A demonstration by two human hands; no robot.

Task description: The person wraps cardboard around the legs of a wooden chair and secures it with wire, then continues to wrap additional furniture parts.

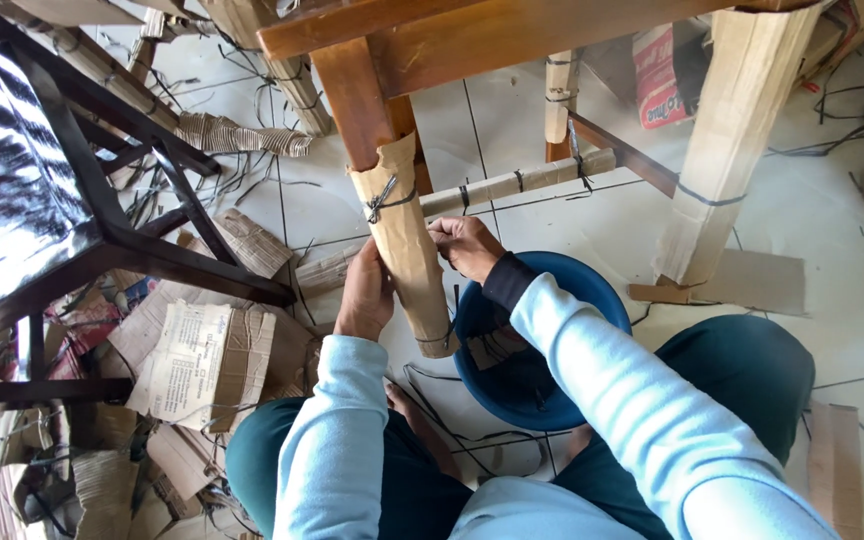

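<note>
A wooden chair leg point(357, 95) hangs in front of me, its lower half wrapped in brown cardboard point(407, 250). A twisted black strap point(384, 197) ties the wrap near its top, another runs near its bottom end. My left hand point(366, 292) presses the cardboard from the left. My right hand point(465, 245) grips it from the right, fingers curled on the wrap's edge. Both arms wear light blue sleeves.
A blue plastic bowl point(592, 285) sits on the white tile floor between my knees, holding strap pieces. Another wrapped leg point(727, 150) stands at right, a wrapped crossbar point(512, 183) behind. A dark chair frame point(122, 235) and piled cardboard scraps point(207, 360) fill the left.
</note>
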